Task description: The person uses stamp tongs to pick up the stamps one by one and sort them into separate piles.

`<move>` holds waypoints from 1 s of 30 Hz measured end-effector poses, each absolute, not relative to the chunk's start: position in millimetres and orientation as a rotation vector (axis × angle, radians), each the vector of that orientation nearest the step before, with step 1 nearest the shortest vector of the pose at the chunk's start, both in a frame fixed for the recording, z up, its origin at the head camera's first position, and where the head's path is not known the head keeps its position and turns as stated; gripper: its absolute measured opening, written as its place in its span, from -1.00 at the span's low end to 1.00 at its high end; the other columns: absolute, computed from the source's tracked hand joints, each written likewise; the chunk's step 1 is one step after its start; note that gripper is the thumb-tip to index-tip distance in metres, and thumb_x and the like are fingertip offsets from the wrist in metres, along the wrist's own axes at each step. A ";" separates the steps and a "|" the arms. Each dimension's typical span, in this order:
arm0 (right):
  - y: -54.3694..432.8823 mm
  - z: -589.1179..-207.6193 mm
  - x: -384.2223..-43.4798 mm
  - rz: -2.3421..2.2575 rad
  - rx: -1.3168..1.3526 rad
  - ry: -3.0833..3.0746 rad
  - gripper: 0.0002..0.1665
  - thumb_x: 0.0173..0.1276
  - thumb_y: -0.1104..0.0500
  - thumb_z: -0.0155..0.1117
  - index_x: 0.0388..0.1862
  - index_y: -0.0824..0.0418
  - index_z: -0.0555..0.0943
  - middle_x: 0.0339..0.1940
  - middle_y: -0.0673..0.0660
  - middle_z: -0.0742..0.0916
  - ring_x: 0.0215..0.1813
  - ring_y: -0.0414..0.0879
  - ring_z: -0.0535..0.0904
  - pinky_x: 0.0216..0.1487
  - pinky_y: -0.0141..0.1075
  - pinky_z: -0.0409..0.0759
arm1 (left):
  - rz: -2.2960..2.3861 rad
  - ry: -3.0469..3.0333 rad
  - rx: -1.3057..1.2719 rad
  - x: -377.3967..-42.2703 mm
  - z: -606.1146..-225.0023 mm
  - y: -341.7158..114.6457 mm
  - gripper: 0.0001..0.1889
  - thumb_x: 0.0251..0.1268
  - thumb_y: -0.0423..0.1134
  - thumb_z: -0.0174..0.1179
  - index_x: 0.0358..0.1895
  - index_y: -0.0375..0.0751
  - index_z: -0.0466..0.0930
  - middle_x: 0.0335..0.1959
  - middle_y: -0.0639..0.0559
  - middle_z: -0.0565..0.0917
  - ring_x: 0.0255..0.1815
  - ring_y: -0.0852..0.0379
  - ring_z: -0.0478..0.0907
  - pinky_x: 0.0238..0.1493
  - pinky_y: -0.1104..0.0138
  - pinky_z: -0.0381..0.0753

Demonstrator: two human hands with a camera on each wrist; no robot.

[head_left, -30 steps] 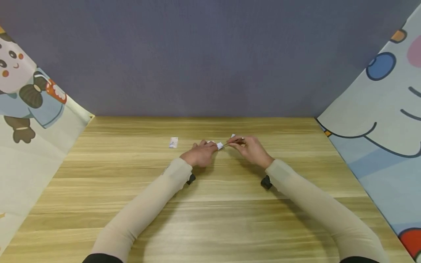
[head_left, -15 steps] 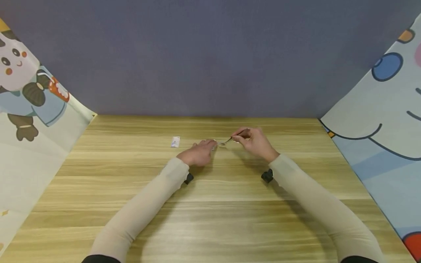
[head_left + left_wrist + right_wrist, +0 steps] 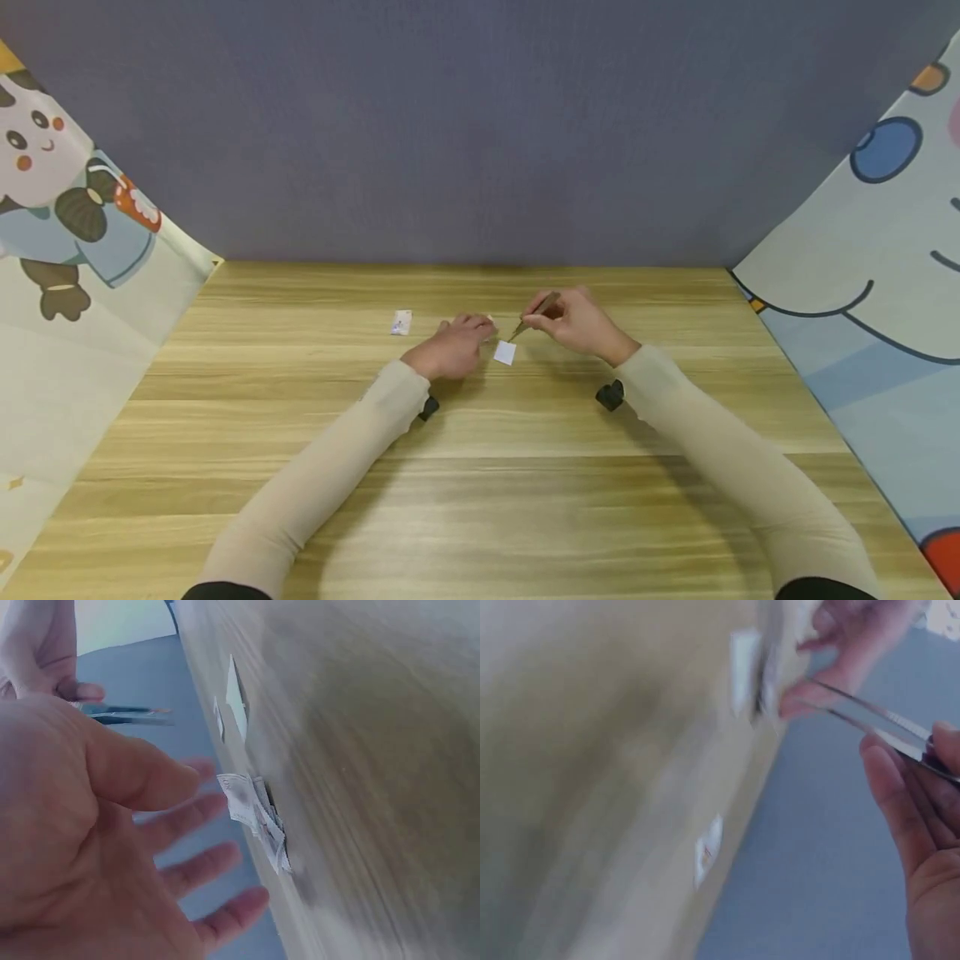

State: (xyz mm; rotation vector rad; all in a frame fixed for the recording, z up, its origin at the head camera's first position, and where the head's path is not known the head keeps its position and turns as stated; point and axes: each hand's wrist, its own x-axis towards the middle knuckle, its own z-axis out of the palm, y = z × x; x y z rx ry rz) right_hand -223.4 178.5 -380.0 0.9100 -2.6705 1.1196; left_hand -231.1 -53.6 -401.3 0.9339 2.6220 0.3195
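Note:
My right hand pinches a pair of metal tweezers between thumb and fingers, their two tips apart with nothing between them. In the head view the tips come down by the far edge of a plain white square of paper on the table. My left hand has its fingers loosely extended beside a small pile of postage stamps with toothed edges and grey print. From the head view, that hand hides most of the pile. Another stamp lies apart, in the right wrist view.
A printed stamp rests on the wood-grain table, left of my left hand. Behind the table's far edge stands a grey-blue panel. Cartoon-printed walls flank both sides.
A white paper piece, earlier between my left fingertips and the tweezers, now lies flat a little nearer me. The tweezers have tilted steeper and my right hand has shifted slightly away. The left hand barely moved.

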 end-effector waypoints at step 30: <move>163.0 -413.7 -187.3 0.998 0.976 -2.502 -0.87 0.28 0.30 0.29 -0.20 0.24 0.69 -0.24 0.04 0.74 -0.27 -0.20 0.66 -0.28 -0.44 0.59 | 0.234 2.594 1.029 -224.6 -406.3 -48.3 -0.44 0.28 -0.48 -0.09 0.37 -0.12 0.31 0.36 0.03 0.27 0.37 -0.02 0.11 0.28 0.00 0.14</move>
